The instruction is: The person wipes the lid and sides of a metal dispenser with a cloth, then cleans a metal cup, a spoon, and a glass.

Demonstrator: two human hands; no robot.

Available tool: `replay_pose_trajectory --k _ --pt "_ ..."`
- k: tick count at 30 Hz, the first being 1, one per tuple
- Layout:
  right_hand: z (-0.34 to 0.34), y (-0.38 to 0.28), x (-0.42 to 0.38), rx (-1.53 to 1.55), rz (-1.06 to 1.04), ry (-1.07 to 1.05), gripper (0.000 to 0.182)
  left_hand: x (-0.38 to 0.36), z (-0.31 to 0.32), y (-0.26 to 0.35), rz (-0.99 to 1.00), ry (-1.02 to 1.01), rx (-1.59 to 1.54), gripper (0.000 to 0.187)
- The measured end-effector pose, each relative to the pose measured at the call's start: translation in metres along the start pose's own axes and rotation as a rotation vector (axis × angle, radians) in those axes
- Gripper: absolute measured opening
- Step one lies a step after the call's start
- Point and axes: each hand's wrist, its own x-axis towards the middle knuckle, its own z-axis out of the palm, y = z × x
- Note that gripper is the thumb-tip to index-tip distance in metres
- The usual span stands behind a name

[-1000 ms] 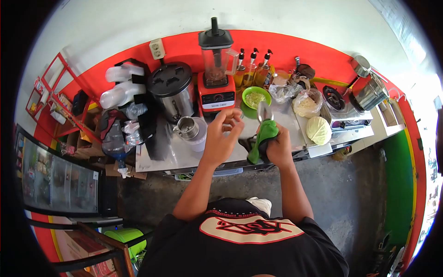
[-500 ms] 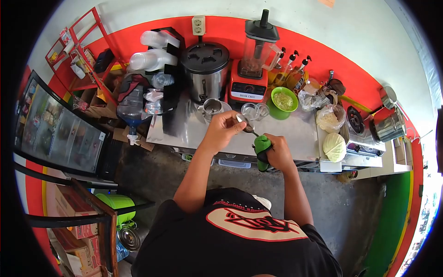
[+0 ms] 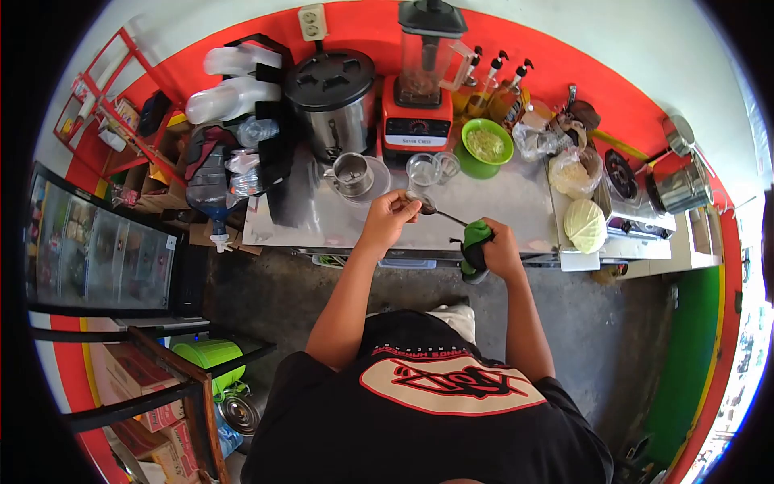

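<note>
My left hand [image 3: 390, 219] pinches the bowl end of a metal spoon [image 3: 426, 206] above the front part of the steel counter [image 3: 516, 211]. My right hand [image 3: 499, 252] is closed round a green and black cloth [image 3: 476, 244], with the spoon's thin handle reaching to it. Just beyond my left hand stand two clear cups [image 3: 423, 168]. A metal mug [image 3: 353, 174] rests on a plate to their left. A green bowl of shredded food [image 3: 487, 142] sits to the right of the cups.
Behind the cups stand a red blender [image 3: 416, 121], a steel urn [image 3: 332, 121] and pump bottles [image 3: 506, 101]. A cabbage [image 3: 584, 226] and a gas stove [image 3: 637, 206] are at the right. A glass-door fridge [image 3: 101, 242] is at the left.
My right hand has moved right with the cloth, and more of the spoon's handle shows between the hands. The whole view has shifted, with the counter items now higher and further left.
</note>
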Motion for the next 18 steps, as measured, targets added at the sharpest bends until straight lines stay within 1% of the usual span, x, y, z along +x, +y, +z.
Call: replay_pose_trajectory --k 1,2,3,5,6,7,8,9,11,12,13,14,15,16,17,18 --pt "-0.003 0.016 0.0 0.048 0.054 0.028 0.027 0.004 0.001 -0.018 -0.088 0.044 -0.059 0.009" --pt "-0.006 0.031 0.001 0.024 0.105 0.045 0.029 0.01 -0.004 -0.047 -0.142 0.036 -0.046 0.013" --pt "-0.004 0.047 0.0 0.029 0.119 0.046 0.029 0.012 -0.001 -0.066 -0.156 0.034 -0.045 0.013" --pt "-0.005 0.081 0.007 0.114 0.186 0.11 0.035 0.022 0.011 -0.096 -0.322 0.153 -0.082 0.015" --pt "-0.004 0.101 0.011 0.11 0.188 0.106 0.035 0.029 0.013 -0.118 -0.343 0.176 -0.068 0.018" --pt "-0.001 0.121 0.015 0.052 0.213 0.152 0.034 0.033 0.02 -0.124 -0.345 0.181 -0.074 0.018" --pt "-0.001 0.133 0.019 -0.006 0.237 0.195 0.034 0.036 0.029 -0.129 -0.394 0.27 -0.048 0.018" --pt "-0.003 0.139 0.022 -0.008 0.239 0.186 0.034 0.039 0.036 -0.135 -0.444 0.361 -0.021 0.018" --pt "-0.003 0.146 0.028 -0.045 0.316 0.266 0.03 0.05 0.039 -0.163 -0.445 0.37 0.03 0.018" --pt "-0.005 0.153 0.031 -0.035 0.319 0.265 0.03 0.056 0.042 -0.165 -0.436 0.369 0.083 0.018" --pt "-0.008 0.16 0.036 -0.09 0.302 0.238 0.031 0.061 0.044 -0.167 -0.438 0.371 0.096 0.018" --pt "-0.011 0.167 0.038 -0.143 0.288 0.21 0.031 0.061 0.046 -0.171 -0.41 0.366 0.346 0.019" --pt "-0.015 0.171 0.042 -0.127 0.299 0.21 0.031 0.059 0.05 -0.169 -0.382 0.355 0.597 0.019" --pt "-0.018 0.175 0.047 -0.146 0.296 0.199 0.032 0.058 0.055 -0.169 -0.335 0.42 0.76 0.021" --pt "-0.02 0.179 0.051 -0.163 0.294 0.185 0.032 0.057 0.06 -0.168 -0.351 0.418 0.779 0.021" --pt "-0.021 0.181 0.054 -0.141 0.31 0.18 0.032 0.056 0.073 -0.148 -0.359 0.428 0.921 0.025"
